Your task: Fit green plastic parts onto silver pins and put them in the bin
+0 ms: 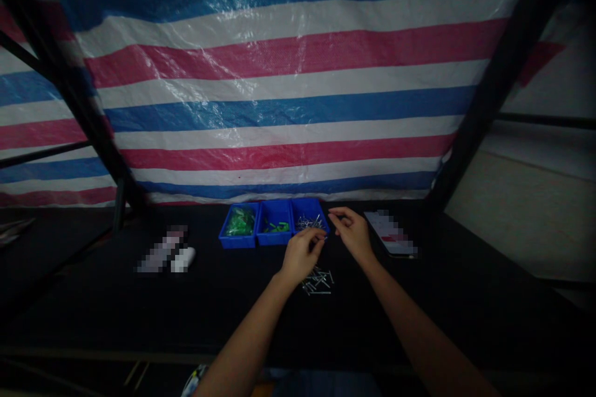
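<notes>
My left hand point(302, 253) is closed in a pinch in front of the right blue bin point(321, 206). A tiny pale bit shows at its fingertips, too small to make out. My right hand point(354, 232) is just right of that bin, its thumb and index finger drawn together; whatever they hold, if anything, cannot be made out. Thin metal screws or nails point(311, 222) fill the right bin. Below my left hand, a loose pile of similar metal pieces point(319, 282) lies on the black table point(223, 316), partly hidden by that hand.
The middle bin point(274, 238) holds small green plastic pieces point(279, 226). Green pieces in clear plastic point(241, 221) fill the left bin point(237, 242). A white rounded object point(183, 258) and a blurred flat item point(162, 251) lie left; a phone-like slab point(390, 233) lies right. Striped sheeting point(288, 99) hangs behind.
</notes>
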A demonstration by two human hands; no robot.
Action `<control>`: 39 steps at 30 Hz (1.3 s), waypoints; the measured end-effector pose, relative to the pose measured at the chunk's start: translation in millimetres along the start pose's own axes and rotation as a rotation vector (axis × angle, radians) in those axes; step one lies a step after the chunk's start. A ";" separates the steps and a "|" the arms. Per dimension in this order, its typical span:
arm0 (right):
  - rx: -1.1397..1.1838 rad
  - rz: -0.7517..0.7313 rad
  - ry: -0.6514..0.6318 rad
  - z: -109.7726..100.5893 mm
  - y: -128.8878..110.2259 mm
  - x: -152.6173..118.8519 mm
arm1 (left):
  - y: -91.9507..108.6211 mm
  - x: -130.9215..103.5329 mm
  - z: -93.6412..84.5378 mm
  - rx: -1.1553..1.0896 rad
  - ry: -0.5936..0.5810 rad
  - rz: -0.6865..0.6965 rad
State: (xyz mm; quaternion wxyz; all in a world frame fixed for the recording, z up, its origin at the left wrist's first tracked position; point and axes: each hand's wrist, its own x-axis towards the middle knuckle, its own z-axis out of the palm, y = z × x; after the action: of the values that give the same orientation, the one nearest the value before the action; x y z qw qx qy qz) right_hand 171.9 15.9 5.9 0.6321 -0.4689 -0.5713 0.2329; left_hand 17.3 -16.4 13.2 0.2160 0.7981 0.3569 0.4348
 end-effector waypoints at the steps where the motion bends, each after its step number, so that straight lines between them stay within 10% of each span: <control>1: 0.016 0.004 -0.015 0.9 -1.4 -0.7 | 0.6 1.0 -1.0 -0.051 0.058 -0.014; 10: 0.008 -0.038 -0.227 9.8 -15.6 -11.9 | -2.0 9.0 -9.9 -0.362 0.406 -0.155; 39: -0.048 -0.159 -0.200 13.0 -27.4 -17.1 | -4.3 3.7 -5.1 0.086 0.272 -0.028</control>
State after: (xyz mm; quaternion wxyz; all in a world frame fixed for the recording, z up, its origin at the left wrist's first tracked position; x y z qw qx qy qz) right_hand 149.0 -6.5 19.7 0.5772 -0.4115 -0.6721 0.2140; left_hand 12.7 -10.7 15.1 0.1374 0.7352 0.4122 0.5203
